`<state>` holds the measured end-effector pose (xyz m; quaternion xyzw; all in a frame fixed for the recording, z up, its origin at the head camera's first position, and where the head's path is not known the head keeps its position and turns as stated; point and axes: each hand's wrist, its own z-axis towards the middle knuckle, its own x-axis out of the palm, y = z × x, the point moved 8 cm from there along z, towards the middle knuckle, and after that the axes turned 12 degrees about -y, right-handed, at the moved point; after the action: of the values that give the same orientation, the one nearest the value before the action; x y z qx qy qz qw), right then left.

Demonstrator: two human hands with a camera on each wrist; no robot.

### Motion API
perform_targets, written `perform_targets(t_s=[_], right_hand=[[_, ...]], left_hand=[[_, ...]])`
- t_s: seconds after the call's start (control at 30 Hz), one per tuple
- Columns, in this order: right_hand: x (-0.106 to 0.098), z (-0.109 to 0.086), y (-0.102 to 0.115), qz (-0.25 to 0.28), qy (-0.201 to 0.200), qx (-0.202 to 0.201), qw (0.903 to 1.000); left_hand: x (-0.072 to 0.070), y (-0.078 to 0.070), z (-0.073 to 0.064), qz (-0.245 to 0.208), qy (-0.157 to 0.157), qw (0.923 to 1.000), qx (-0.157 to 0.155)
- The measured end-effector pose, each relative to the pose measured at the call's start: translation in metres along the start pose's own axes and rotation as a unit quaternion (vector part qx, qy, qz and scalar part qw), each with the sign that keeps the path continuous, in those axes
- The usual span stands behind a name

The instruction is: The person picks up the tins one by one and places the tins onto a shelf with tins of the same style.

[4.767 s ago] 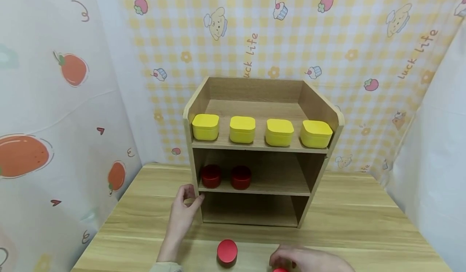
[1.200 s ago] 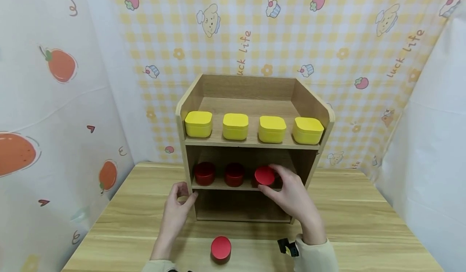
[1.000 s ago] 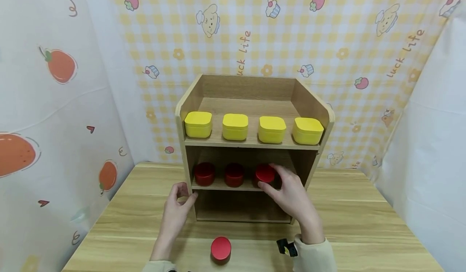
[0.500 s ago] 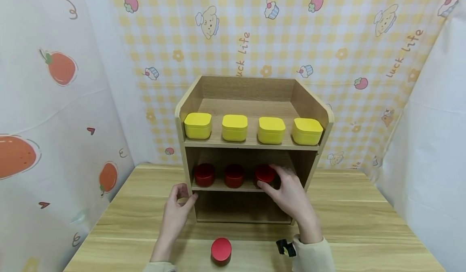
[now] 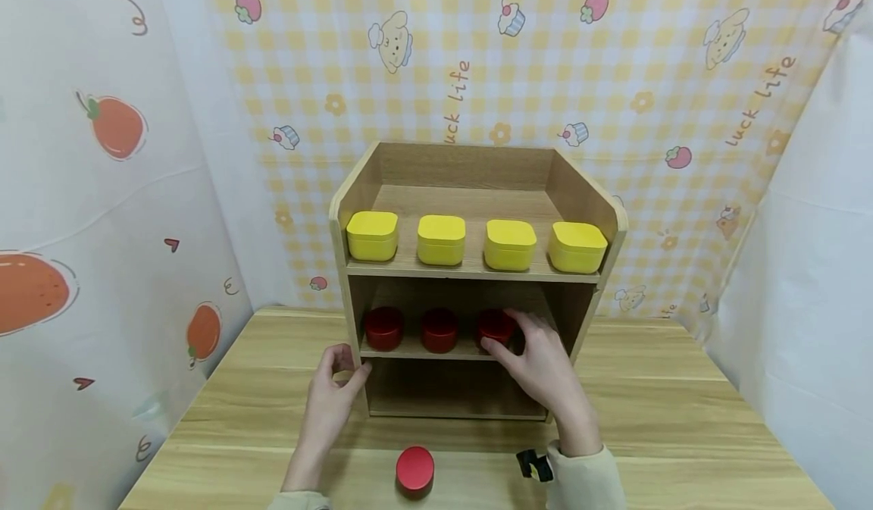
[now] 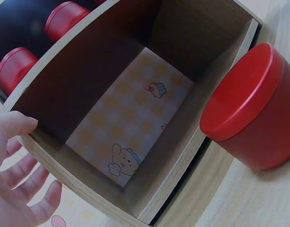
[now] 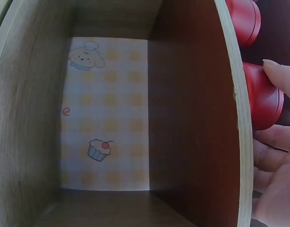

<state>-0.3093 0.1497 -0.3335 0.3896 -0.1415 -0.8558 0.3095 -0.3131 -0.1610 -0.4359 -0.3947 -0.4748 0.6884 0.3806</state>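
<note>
On the middle level of a small wooden shelf unit [image 5: 470, 275], my right hand [image 5: 546, 362] pinches a round red lidded container [image 5: 494, 326] between thumb and fingers. It stands upright, third in a row after a left red container [image 5: 384, 330] and a middle red container [image 5: 439, 331]. In the right wrist view the thumb and fingers are on the held container [image 7: 262, 97]. My left hand [image 5: 329, 400] holds the unit's left side panel, thumb at its front edge and fingers outside. Another red container [image 5: 414, 470] stands on the table before the unit.
Several yellow rounded-square boxes line the top level, including one at the right end [image 5: 577, 247]. The bottom compartment [image 6: 131, 109] is open through to the patterned backdrop. Wooden table [image 5: 682, 419] extends to both sides; patterned cloth [image 5: 511, 63] hangs behind.
My right hand has brought a red container from the table's front to the middle shelf, where it went from tilted to upright. The left hand keeps its hold on the side panel.
</note>
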Motion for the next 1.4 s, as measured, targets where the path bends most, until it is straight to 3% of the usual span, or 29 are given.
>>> perform_targets(t_s=[0.73,1.13,1.4], right_hand=[[0.001,-0.001,-0.002,-0.005,0.006,0.007,0.9999],[0.004,-0.005,-0.005,-0.009,0.053,0.049,0.9973],[-0.006,-0.008,0.007,-0.006,0.035,-0.001,0.9994]], left_hand=[[0.000,0.002,0.001,0.001,0.001,1.0000,-0.008],[-0.001,-0.003,-0.001,0.011,0.001,0.9999,0.002],[0.000,-0.005,-0.002,0.008,0.001,1.0000,0.003]])
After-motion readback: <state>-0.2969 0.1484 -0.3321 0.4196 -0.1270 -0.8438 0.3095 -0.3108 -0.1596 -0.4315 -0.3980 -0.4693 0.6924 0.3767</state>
